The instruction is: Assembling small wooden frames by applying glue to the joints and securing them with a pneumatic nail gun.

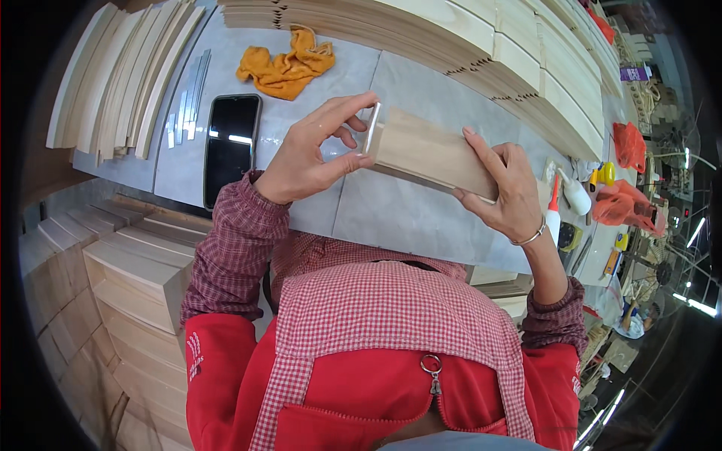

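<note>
Fingers (353, 105) of the left hand (304, 154) pinch a thin pale strip (371, 129) against the end of the wooden block (432, 152), seemingly to seat it. The right hand (505, 188) clamps the block's far end, steadying it above the grey bench (406, 218).

Pale wooden block (432, 154), orange cloth (289, 64), black phone (232, 143), grey marbled tabletop (406, 214), red-checked sleeves (233, 240).

Clearly a woodworking workshop. Stacks of pale cut wood panels (481, 45) along the top of the frame, curved wooden slats (120, 75) at upper left, more boards piled (128, 278) at lower left. Glue bottle (575, 192) and orange rag (289, 64) on the grey workbench (406, 218).
</note>
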The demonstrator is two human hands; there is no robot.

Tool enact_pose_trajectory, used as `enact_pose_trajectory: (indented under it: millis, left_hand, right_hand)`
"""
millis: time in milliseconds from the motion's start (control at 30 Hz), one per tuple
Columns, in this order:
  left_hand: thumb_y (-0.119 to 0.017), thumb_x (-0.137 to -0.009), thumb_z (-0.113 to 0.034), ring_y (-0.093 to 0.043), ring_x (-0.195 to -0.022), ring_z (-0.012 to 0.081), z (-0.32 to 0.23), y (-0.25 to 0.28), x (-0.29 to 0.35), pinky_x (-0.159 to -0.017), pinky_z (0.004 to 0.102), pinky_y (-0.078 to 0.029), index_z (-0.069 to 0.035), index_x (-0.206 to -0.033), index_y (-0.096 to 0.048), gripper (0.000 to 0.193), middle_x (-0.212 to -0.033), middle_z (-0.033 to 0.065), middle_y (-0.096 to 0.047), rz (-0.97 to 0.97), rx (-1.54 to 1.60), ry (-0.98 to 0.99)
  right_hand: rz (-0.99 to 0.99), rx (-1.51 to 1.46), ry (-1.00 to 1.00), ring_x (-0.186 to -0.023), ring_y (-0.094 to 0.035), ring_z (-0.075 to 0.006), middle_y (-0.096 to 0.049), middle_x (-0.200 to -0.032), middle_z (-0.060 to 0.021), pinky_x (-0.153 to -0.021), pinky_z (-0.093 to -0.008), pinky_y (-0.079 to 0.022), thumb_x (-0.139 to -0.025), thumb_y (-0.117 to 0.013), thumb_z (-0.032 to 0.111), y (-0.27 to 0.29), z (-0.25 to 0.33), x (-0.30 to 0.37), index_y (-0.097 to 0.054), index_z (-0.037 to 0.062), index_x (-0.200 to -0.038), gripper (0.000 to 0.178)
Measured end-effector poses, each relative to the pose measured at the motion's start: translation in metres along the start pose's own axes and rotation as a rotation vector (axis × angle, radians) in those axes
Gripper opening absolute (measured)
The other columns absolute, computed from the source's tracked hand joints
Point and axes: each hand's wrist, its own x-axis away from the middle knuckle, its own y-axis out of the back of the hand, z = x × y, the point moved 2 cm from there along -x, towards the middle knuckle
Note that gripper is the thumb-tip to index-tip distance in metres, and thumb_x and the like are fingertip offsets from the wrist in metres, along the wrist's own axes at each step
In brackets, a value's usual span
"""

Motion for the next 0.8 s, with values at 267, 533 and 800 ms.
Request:
enact_pose_trajectory:
  millis: [267,533,800]
  left_hand:
    - [-0.073,-0.068,0.004,-0.055,-0.091,0.0162,-0.0004,0.0025,-0.0023,-0.078,0.0232,-0.050,-0.006,-0.132,-0.048,0.070,-0.124,0.0113,-0.051,0.056,-0.023,-0.005]
    - [-0.075,-0.066,0.003,-0.055,-0.090,0.0162,0.0020,0.0015,-0.0034,-0.078,0.0235,-0.050,-0.007,-0.131,-0.049,0.070,-0.122,0.0111,-0.051,0.051,0.000,0.000]
    - [-0.076,-0.066,0.003,-0.055,-0.090,0.0164,0.0039,0.0009,-0.0036,-0.079,0.0239,-0.050,-0.007,-0.130,-0.050,0.070,-0.122,0.0104,-0.051,0.058,0.026,0.001]
  right_hand:
    - [0.000,-0.032,0.007,-0.076,-0.040,-0.0190,-0.043,-0.080,-0.0034,-0.074,-0.0292,-0.036,-0.067,-0.076,0.035,-0.0035,0.0021,-0.0066,-0.053,0.0172,-0.131,0.070]
    - [0.015,-0.006,0.003,-0.076,-0.040,-0.0187,-0.043,-0.080,-0.0028,-0.074,-0.0293,-0.036,-0.066,-0.077,0.034,-0.0034,0.0024,-0.0100,-0.054,0.0171,-0.131,0.071]
    - [0.020,-0.028,-0.009,-0.075,-0.040,-0.0186,-0.042,-0.080,-0.0027,-0.073,-0.0290,-0.036,-0.067,-0.077,0.034,-0.0050,0.0022,-0.0084,-0.054,0.0175,-0.131,0.071]
